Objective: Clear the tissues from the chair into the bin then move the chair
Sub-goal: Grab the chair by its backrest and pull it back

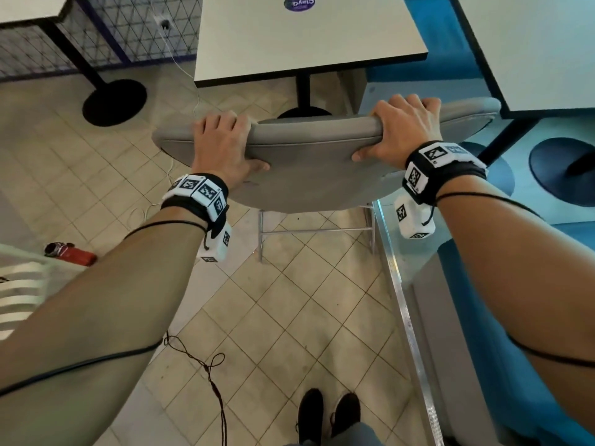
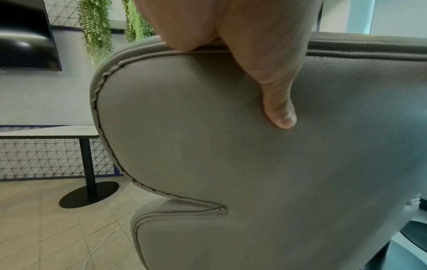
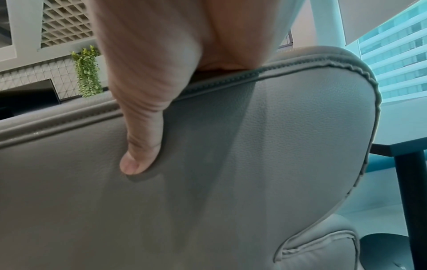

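Both forearms are bare, with no sleeves. Behind the knuckles of the left hand [image 1: 222, 146] sits a black wrist strap [image 1: 196, 201] carrying white square tiles printed with black-and-white markers; a white box hangs beneath it. The right hand [image 1: 402, 133] wears the same band [image 1: 441, 172] and box. Thin black cables run back along each forearm. Black shoes [image 1: 325, 416] and grey trouser legs show below.

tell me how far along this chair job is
Done, as far as can be seen: no tissues show on the chair, though its seat is hidden behind the backrest, and no bin is in view. In hand: the left hand and right hand both grip the top of the backrest, thumbs on its rear face. Left: moving the chair; it stands facing the table.
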`<action>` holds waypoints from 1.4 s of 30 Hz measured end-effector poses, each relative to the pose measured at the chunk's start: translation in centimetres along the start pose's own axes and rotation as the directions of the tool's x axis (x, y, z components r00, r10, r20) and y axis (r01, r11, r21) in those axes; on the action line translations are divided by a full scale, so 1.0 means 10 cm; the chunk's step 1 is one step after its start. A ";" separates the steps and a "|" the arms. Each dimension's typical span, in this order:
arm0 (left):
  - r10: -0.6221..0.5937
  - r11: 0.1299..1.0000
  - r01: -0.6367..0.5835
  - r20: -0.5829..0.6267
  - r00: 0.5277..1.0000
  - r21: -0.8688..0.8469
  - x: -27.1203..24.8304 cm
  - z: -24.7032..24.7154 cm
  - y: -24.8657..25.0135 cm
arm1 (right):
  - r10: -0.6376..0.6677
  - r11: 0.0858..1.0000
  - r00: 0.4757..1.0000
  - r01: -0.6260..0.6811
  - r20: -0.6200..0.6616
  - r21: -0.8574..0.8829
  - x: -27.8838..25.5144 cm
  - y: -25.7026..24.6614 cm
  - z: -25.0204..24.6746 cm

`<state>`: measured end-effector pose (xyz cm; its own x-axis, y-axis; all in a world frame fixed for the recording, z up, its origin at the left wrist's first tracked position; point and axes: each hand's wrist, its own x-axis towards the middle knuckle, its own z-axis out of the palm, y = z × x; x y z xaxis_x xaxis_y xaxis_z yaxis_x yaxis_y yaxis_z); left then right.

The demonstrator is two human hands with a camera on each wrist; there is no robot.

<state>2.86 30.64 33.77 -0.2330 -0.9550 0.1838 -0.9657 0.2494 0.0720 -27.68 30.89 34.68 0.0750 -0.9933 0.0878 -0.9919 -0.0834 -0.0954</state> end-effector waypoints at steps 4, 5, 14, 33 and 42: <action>0.007 1.000 -0.007 -0.008 1.000 -0.001 0.22 0.09 -0.02 | 0.001 1.000 1.000 -0.001 0.008 0.006 0.25 0.08 0.01; 0.008 1.000 -0.008 -0.012 1.000 0.000 0.28 0.11 -0.03 | 0.000 1.000 1.000 0.000 0.005 0.010 0.32 0.10 0.01; 0.016 1.000 -0.016 -0.025 1.000 0.020 0.81 0.24 -0.15 | -0.008 1.000 1.000 0.008 -0.015 0.010 0.88 0.19 0.09; -0.039 0.998 0.040 -0.019 0.999 0.055 1.80 0.39 -0.26 | -0.042 0.999 0.999 0.042 -0.020 -0.007 1.96 0.36 0.15; -0.045 0.997 0.047 -0.033 0.998 0.061 2.51 0.50 -0.49 | -0.042 0.999 0.999 0.042 -0.023 -0.003 2.70 0.37 0.22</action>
<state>1.12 4.63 33.09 -0.1850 -0.9594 0.2130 -0.9809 0.1937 0.0203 -29.11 3.56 34.49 0.1141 -0.9868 0.1148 -0.9882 -0.1246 -0.0889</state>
